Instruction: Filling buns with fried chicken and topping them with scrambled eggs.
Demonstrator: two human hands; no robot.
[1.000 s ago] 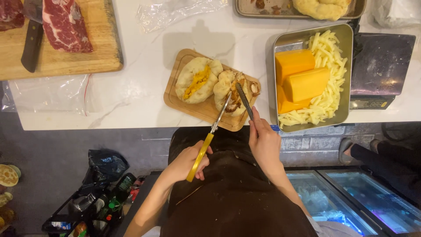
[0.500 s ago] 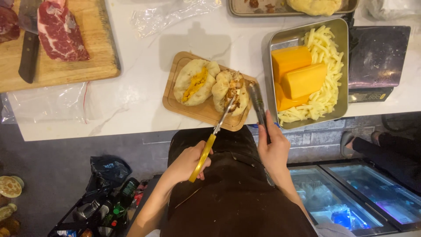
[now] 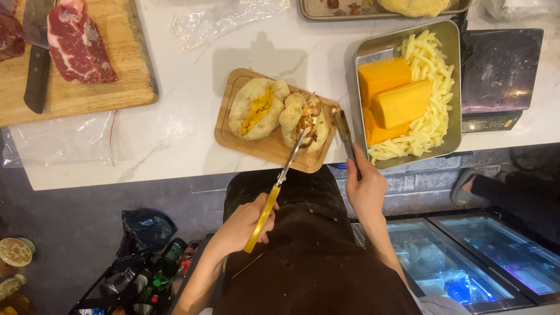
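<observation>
Left hand [image 3: 244,224]: I gripped the yellow-handled tongs [image 3: 279,185], their long axis running up-right.
Tips: on the right filled bun [image 3: 303,121], far of my grip.
Right hand [image 3: 366,189]: closed on the dark tool [image 3: 344,135], just right of that bun.
Board [image 3: 233,137]: near counter edge.

Bright, even overhead light fell on the white counter [image 3: 175,134], casting a soft shadow above the small wooden board [image 3: 265,146]. The floor below stayed dim. The metal tray [image 3: 361,52] and scale [image 3: 501,64] showed dull glare; edges bowed slightly, focus mostly sharp.
</observation>
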